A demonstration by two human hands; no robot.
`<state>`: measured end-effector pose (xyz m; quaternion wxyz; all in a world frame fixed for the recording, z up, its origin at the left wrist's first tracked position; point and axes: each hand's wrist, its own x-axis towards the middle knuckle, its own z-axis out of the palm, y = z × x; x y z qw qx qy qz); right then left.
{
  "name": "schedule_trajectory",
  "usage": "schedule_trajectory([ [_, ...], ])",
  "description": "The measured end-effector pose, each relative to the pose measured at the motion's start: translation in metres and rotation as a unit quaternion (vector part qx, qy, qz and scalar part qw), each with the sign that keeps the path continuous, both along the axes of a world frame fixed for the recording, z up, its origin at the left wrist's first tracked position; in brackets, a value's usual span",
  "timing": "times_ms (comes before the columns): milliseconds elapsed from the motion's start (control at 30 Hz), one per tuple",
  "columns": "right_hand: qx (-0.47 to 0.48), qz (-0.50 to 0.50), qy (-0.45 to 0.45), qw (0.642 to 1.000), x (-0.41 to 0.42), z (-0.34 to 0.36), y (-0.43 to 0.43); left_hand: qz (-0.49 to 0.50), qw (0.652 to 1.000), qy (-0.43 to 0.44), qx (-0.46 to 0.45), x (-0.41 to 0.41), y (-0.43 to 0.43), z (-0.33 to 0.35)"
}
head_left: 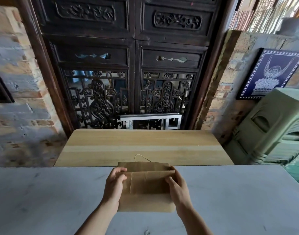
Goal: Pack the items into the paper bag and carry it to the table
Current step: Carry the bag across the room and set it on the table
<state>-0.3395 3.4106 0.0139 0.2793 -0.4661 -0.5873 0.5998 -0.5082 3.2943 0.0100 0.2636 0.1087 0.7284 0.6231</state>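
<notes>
A brown paper bag (146, 185) lies on the grey table (52, 197) in front of me, its mouth at the far side and a thin string handle sticking up behind it. My left hand (115, 184) grips the bag's left edge near the top. My right hand (176, 185) grips the right edge. Both hold the near wall of the bag close to its mouth. No items to pack are in sight.
Beyond the grey table stands a lower wooden table (142, 146). Behind it are dark carved wooden doors (133, 65) and brick walls. Stacked green plastic stools (274, 126) stand at the right, under a framed blue picture (270, 73).
</notes>
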Motion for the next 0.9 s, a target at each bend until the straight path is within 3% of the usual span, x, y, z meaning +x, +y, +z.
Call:
schedule_trajectory([
  [433, -0.008, 0.042, -0.001, 0.999, -0.037, -0.015, 0.051, 0.027, 1.0, 0.006, 0.005, -0.036, 0.04, -0.007],
  [667, -0.022, 0.004, -0.002, 1.0, -0.101, -0.028, 0.099, 0.011, 1.0, 0.0, -0.006, -0.101, 0.094, -0.023],
  [900, 0.021, -0.004, -0.066, 0.998, -0.185, -0.045, 0.162, 0.003, 1.0, -0.009, -0.014, -0.186, 0.159, -0.046],
])
